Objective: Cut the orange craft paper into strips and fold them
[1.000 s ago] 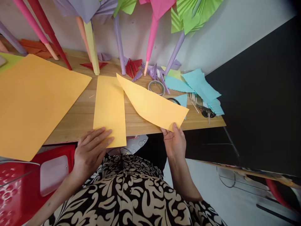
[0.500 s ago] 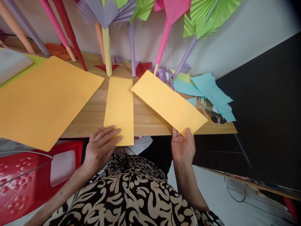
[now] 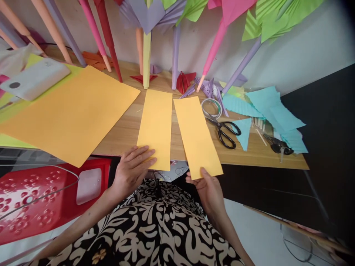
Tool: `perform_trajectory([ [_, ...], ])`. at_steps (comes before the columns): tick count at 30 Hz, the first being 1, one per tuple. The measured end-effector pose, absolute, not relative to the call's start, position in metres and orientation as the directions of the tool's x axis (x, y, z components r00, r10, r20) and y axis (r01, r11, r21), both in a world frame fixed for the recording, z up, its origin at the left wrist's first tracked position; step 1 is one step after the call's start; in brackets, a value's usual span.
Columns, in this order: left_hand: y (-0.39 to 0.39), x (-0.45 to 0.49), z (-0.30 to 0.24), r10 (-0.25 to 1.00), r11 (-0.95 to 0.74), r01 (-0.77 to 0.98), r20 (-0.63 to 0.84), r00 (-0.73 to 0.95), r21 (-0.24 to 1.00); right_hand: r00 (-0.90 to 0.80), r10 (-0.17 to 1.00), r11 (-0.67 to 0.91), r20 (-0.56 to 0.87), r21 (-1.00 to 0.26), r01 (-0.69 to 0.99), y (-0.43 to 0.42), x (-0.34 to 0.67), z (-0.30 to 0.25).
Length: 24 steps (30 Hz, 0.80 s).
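My left hand [image 3: 135, 166] lies flat, fingers stretched, on the lower end of a yellow-orange paper strip [image 3: 156, 122] on the wooden table. A second yellow-orange paper strip [image 3: 196, 135] is pinched at its near end between the thumb and fingers of my right hand [image 3: 206, 188]. This strip slants slightly, its far end beside the first strip's, its near end past the table edge. To the left lies a large yellow-orange paper sheet [image 3: 74, 114], one corner overhanging the edge.
Black-handled scissors [image 3: 226, 133] and a tape roll [image 3: 211, 108] lie right of the strips. Further right are cyan crepe paper pieces [image 3: 277, 111] and sunglasses [image 3: 280, 146]. Paper flowers on rolled stems [image 3: 146, 61] lean against the wall. A white device [image 3: 36, 79] sits at left; a red chair [image 3: 55, 199] stands below.
My right hand has swung its strip from a steep diagonal to nearly parallel with the other one, uncovering the scissors and tape. My left hand stays on its strip; the view has shifted left.
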<state>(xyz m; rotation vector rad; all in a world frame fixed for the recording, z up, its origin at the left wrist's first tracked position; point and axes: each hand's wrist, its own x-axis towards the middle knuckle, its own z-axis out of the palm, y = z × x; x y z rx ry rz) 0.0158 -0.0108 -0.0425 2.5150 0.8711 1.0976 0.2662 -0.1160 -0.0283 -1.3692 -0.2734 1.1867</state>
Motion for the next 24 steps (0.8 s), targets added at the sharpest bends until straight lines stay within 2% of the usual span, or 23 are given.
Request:
perform_trajectory([
  [8, -0.011, 0.016, -0.043, 0.6, -0.8, 0.43, 0.577, 0.554, 0.419, 0.453, 0.789, -0.366, -0.415, -0.91, -0.197, -0.114, 0.256, -0.041],
  [17, -0.01, 0.014, -0.041, 0.598, -0.801, 0.434, 0.567, 0.567, 0.412, 0.561, 0.789, -0.321, -0.249, -0.947, 0.03, -0.114, 0.258, -0.036],
  [20, -0.01, 0.014, -0.04, 0.609, -0.793, 0.427, 0.556, 0.565, 0.434, 0.565, 0.791, -0.317, -0.233, -0.947, 0.053, -0.114, 0.257, -0.037],
  [24, -0.01, 0.015, -0.039, 0.62, -0.785, 0.423, 0.558, 0.552, 0.453, 0.574, 0.775, -0.314, -0.265, -0.949, -0.015, -0.113, 0.254, -0.042],
])
